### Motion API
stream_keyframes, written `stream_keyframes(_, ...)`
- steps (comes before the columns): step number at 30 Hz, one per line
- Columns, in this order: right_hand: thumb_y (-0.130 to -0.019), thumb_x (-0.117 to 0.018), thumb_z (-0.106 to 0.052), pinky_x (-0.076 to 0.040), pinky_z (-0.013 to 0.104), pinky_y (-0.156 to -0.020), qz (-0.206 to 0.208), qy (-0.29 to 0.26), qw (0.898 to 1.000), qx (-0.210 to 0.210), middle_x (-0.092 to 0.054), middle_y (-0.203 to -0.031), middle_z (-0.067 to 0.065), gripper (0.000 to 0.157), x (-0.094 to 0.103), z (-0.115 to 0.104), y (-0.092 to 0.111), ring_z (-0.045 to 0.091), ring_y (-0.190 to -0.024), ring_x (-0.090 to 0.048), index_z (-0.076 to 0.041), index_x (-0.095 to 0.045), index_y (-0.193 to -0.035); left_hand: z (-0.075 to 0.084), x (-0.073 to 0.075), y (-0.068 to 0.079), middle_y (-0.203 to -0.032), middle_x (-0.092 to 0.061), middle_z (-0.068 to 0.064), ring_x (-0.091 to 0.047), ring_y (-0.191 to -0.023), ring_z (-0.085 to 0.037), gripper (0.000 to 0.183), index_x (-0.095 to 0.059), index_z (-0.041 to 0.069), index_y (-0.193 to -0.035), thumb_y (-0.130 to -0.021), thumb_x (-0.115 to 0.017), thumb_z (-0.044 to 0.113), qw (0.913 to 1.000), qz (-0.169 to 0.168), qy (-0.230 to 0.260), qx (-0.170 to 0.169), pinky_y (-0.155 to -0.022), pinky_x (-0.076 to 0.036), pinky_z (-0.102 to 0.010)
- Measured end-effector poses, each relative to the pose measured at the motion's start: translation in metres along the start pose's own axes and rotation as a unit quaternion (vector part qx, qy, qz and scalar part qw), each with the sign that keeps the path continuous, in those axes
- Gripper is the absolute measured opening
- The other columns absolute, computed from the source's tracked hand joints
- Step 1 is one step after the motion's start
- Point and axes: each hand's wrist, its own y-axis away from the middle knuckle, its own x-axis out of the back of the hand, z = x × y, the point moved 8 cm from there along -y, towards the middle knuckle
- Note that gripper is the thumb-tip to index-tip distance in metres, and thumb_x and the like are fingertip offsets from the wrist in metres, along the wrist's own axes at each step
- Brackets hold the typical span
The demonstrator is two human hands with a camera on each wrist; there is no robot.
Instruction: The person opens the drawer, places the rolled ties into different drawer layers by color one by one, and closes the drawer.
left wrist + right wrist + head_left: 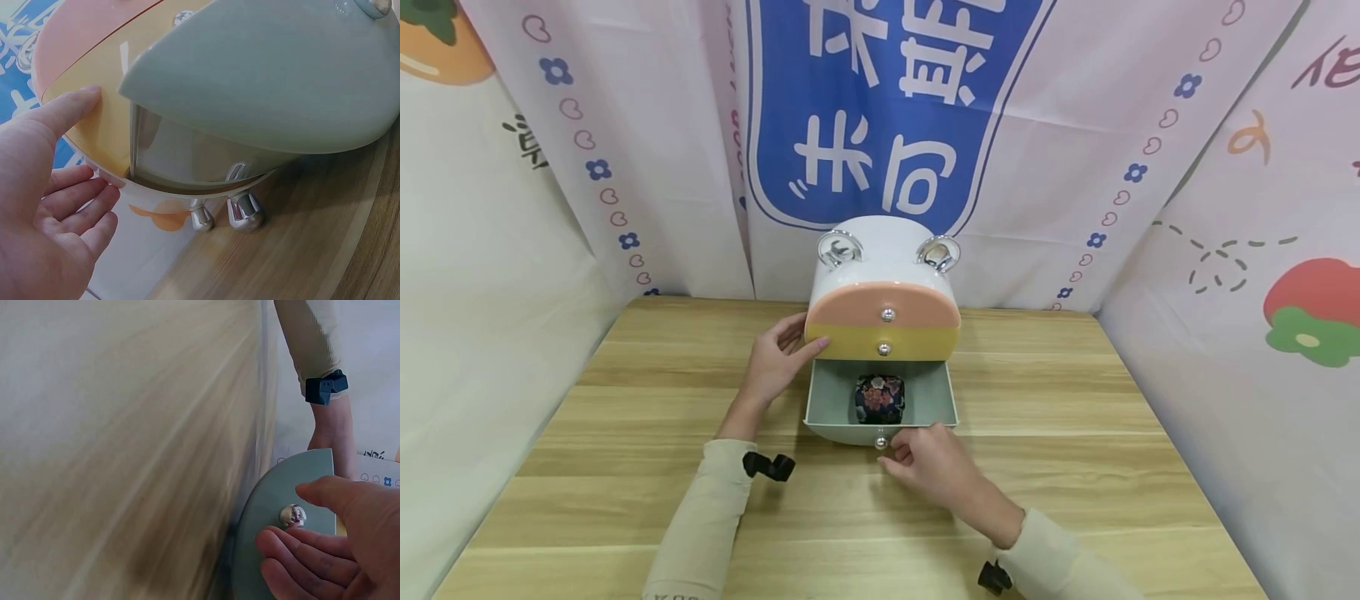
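Observation:
A small rounded storage cabinet [882, 250] stands on the table, with a peach top drawer front [850, 304] and a yellow middle one [917, 343]. Its green bottom drawer [275, 81] is pulled out. Inside lies a dark floral-patterned pouch-like thing [880, 399]. My left hand [772, 358] holds the cabinet's left side, thumb on the yellow front and fingers at the side edge. At the green drawer's front is my right hand [331, 550], bent fingers beside the silver knob [292, 515]. Its thumb stands apart from the knob on the other side.
The cabinet has two silver-ringed ears [840, 248] on top and silver feet [245, 211] below. Behind the wooden table [1045, 433] hangs a printed cloth [1037, 150]. Patterned cloth walls flank both sides. A black camera mount [769, 467] sits at the left wrist.

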Motion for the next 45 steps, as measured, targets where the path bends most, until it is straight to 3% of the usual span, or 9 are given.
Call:
stream_keyframes(14,-0.09,-0.085,-0.021,-0.057,0.009,-0.06,0.014,0.038,0.999,-0.011,-0.079,-0.078,0.003,0.016,-0.013,0.002,-0.004,0.002,-0.064,-0.069,-0.006,-0.08,-0.087,-0.004,-0.001,-0.003,-0.164,-0.048,-0.014,-0.044,-0.154,-0.03,0.083,-0.049,0.008,-0.156,-0.089,-0.085,0.044,0.9999,-0.004,0.008,0.008,-0.132,-0.037,-0.044)
stream_keyframes(28,-0.091,-0.083,-0.019,-0.062,0.017,-0.061,0.056,0.071,0.996,-0.001,-0.081,-0.079,0.0,0.012,-0.012,0.001,-0.006,0.008,-0.067,-0.074,-0.011,-0.082,-0.083,-0.002,-0.001,-0.001,-0.163,-0.048,-0.014,-0.045,-0.154,-0.03,0.084,-0.049,0.008,-0.156,-0.09,-0.085,0.044,0.9999,-0.005,0.01,0.006,-0.132,-0.037,-0.043)
stream_keyframes(38,-0.09,-0.084,-0.016,-0.056,0.009,-0.056,0.068,0.065,0.996,0.011,-0.08,-0.077,0.002,0.011,-0.01,0.0,-0.007,0.005,-0.061,-0.071,-0.008,-0.082,-0.082,0.002,-0.001,0.001,-0.164,-0.047,-0.015,-0.044,-0.154,-0.03,0.085,-0.047,0.008,-0.157,-0.09,-0.084,0.045,1.0,-0.006,0.005,0.005,-0.132,-0.037,-0.045)
stream_keyframes(45,-0.09,-0.084,-0.017,-0.058,0.013,-0.057,0.072,0.076,0.995,0.004,-0.08,-0.076,0.001,0.011,-0.007,0.002,-0.012,0.006,-0.062,-0.071,-0.01,-0.082,-0.081,0.0,-0.001,0.0,-0.163,-0.048,-0.016,-0.045,-0.153,-0.031,0.084,-0.049,0.007,-0.156,-0.09,-0.085,0.044,1.0,-0.006,0.003,0.002,-0.132,-0.037,-0.046)
